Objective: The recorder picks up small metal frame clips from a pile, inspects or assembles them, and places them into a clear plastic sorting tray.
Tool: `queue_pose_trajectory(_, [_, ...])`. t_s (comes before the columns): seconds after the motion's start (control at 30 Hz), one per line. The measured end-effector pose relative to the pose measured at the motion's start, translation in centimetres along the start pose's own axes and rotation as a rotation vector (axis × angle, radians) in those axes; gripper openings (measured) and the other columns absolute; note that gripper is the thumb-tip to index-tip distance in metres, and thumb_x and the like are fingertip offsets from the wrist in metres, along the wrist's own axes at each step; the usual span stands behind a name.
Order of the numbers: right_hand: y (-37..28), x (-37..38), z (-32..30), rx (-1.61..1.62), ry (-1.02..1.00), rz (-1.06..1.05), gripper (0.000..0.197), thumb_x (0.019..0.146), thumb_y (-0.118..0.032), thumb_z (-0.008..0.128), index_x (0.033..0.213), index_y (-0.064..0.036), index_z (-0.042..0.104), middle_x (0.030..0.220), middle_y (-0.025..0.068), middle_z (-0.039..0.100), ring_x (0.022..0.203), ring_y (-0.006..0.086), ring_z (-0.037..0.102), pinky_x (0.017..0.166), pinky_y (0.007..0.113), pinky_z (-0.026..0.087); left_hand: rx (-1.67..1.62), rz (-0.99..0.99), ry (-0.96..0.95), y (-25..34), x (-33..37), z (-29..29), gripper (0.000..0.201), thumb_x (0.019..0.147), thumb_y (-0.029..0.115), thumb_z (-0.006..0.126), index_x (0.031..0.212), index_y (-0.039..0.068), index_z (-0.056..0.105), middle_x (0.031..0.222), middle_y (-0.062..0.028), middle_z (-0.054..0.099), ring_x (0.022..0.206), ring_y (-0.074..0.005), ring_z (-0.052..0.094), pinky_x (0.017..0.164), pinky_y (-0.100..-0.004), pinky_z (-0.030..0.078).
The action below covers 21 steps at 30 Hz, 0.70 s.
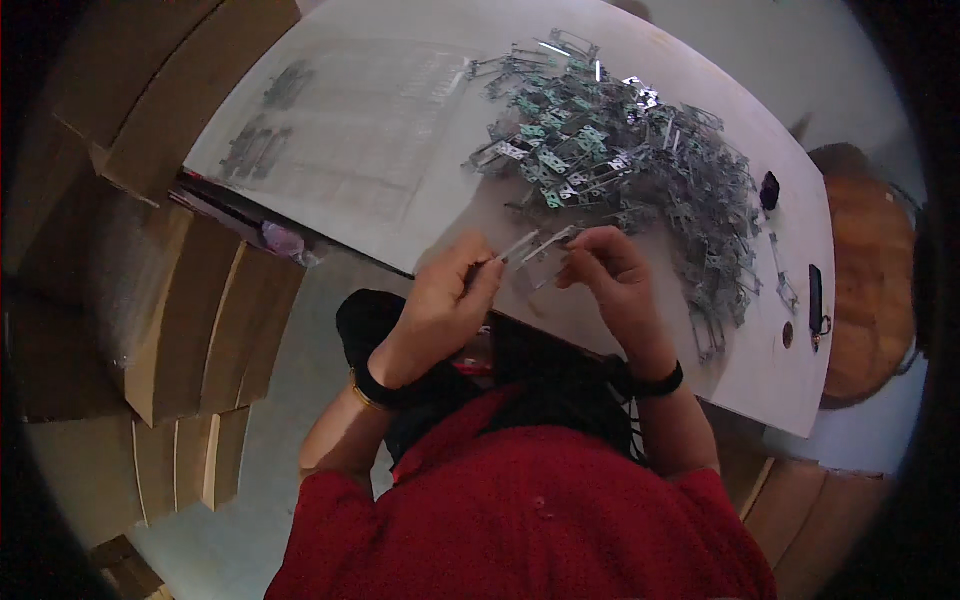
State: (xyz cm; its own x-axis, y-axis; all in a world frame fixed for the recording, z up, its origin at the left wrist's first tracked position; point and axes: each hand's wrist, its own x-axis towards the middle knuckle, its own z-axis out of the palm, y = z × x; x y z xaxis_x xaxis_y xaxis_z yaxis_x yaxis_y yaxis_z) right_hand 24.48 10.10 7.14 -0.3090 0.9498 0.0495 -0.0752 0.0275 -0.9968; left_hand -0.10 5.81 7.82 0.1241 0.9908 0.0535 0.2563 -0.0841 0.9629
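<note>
Our left grip (pixel 452 288) and right grip (pixel 612 275) pinch thin silver metal brackets (pixel 519 246) by the white tabletop's (pixel 438 200) near edge, open room leftward.

Red shirt (pixel 520 515), black wristbands (pixel 659 382), gold bracelet (pixel 366 396)

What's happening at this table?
Someone in a red shirt is working bare-handed at a white table. The left hand pinches one slim metal bracket and the right hand a second bracket, close together. A large heap of similar brackets spreads beyond and to the right, and two small groups lie farther left.
</note>
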Motion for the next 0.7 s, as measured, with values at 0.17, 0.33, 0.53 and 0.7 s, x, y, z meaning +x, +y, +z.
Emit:
queue_pose_trajectory(0.17, [0.3,0.2,0.3,0.028,0.026,-0.066,0.011,0.102,-0.009,0.065,0.112,-0.0037,0.063,0.096,0.0041,0.069,0.085,0.0136,0.069,0.078,0.029,0.057,-0.290,-0.209,0.151,-0.5,0.6,-0.1,0.018,0.109,0.021,0.054,0.104,0.004,0.060,0.099,-0.0083,0.072,0.071,-0.0093,0.064,0.060,-0.0249,0.051])
queue_pose_trajectory(0.33, [1.8,0.8,-2.4,-0.124,0.185,0.070,0.013,0.101,-0.012,0.066,0.111,-0.0036,0.064,0.095,0.0032,0.069,0.084,0.0131,0.069,0.077,0.028,0.056,-0.523,-0.197,0.188,-1.4,0.1,-1.2,0.019,0.108,0.024,0.056,0.104,0.006,0.059,0.110,-0.0136,0.074,0.074,-0.0134,0.069,0.061,-0.0270,0.054])
queue_pose_trajectory(0.53, [2.4,1.0,-3.1,-0.290,0.208,0.062,0.012,0.099,-0.013,0.069,0.106,-0.0043,0.067,0.094,0.0012,0.071,0.082,0.0111,0.067,0.073,0.029,0.054,-0.683,-0.174,0.189,-2.3,-1.5,-2.1,0.020,0.108,0.027,0.056,0.105,0.007,0.060,0.113,-0.0147,0.073,0.078,-0.0161,0.071,0.063,-0.0291,0.055])
queue_pose_trajectory(0.7, [0.0,0.8,-1.9,-0.595,0.290,-0.023,0.011,0.095,-0.014,0.071,0.102,-0.0051,0.070,0.091,0.0019,0.070,0.079,0.0104,0.062,0.069,0.030,0.051,-0.721,-0.158,0.189,-3.1,-2.5,-2.7,0.020,0.109,0.026,0.055,0.106,0.007,0.060,0.115,-0.0154,0.072,0.081,-0.0172,0.072,0.066,-0.0296,0.056])
